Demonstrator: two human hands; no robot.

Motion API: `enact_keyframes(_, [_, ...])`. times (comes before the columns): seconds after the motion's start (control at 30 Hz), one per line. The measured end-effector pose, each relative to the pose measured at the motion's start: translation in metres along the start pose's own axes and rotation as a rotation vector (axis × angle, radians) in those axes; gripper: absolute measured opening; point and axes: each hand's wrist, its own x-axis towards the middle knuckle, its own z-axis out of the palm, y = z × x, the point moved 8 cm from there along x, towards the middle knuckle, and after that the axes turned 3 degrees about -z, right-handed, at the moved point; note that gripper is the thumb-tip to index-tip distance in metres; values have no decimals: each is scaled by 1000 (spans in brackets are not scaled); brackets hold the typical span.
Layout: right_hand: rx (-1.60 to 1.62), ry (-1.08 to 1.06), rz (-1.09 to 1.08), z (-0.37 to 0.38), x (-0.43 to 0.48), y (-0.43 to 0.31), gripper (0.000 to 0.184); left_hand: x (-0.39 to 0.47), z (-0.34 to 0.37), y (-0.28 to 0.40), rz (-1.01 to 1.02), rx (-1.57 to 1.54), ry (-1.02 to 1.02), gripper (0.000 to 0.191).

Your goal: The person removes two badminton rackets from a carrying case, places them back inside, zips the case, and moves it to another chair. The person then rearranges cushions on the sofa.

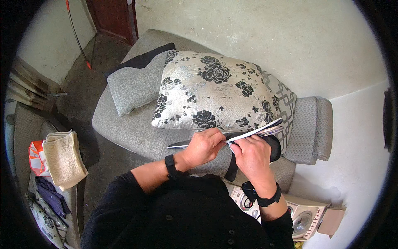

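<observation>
My left hand [203, 146] and my right hand [253, 152] meet just below a large pillow [214, 90] in a pale cover with black flowers. Both pinch a black fabric item with white edging [256, 130], whose exact kind I cannot tell. One strip of it rises to the right over the pillow's lower edge; another dark end with a white edge shows left of my left hand. A rounded black part hangs behind my right hand. The pillow lies on a grey sofa [124, 133], beside a grey cushion [133, 84] with a black band.
A geometric-patterned cushion [287, 99] leans behind the pillow, by the sofa's armrest [306, 130]. At left, another sofa holds a folded cream cloth [63, 158], an orange-and-white bag [35, 158] and dark purple fabric [51, 193]. Speakers [303, 219] stand at lower right; walls border the sofa.
</observation>
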Motion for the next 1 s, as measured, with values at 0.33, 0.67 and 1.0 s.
enact_keyframes(0.33, [-91, 34, 37, -29, 4, 8, 11, -1, 3, 1, 0, 34, -7, 13])
enact_keyframes(0.67, [-81, 28, 172, -105, 7, 87, 11, -5, -9, -1, 17, 85, 2, 11])
enact_keyframes(1.0, [855, -77, 450, -54, -32, 128, 10, 0, -57, 16, 36, 139, -75, 30])
